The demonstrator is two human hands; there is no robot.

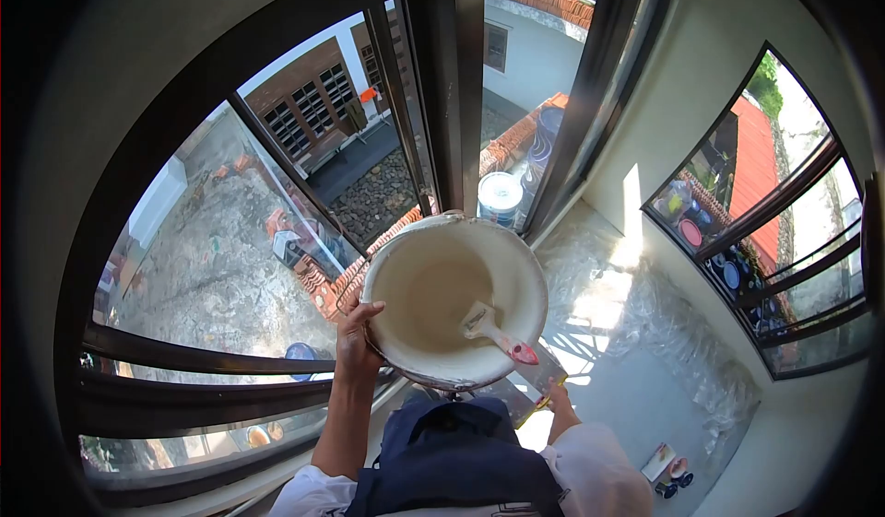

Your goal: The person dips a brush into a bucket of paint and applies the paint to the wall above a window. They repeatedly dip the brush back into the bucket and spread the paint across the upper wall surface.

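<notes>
My left hand grips the rim of a pale, paint-smeared bucket, with the thumb over the edge. The bucket is tipped so that I look down into it. Inside lies a paintbrush, its bristle end low against the wall and its red-tipped handle resting on the near rim. Lower right of the bucket, my right hand is closed on the edge of a flat grey piece with yellow edging. The bucket partly covers that piece, and I cannot tell what it is.
Dark-framed windows surround the left and front, with a white-lidded pail outside on the tiles. Crumpled plastic sheeting covers the floor along the right wall. Small painting items lie at the lower right.
</notes>
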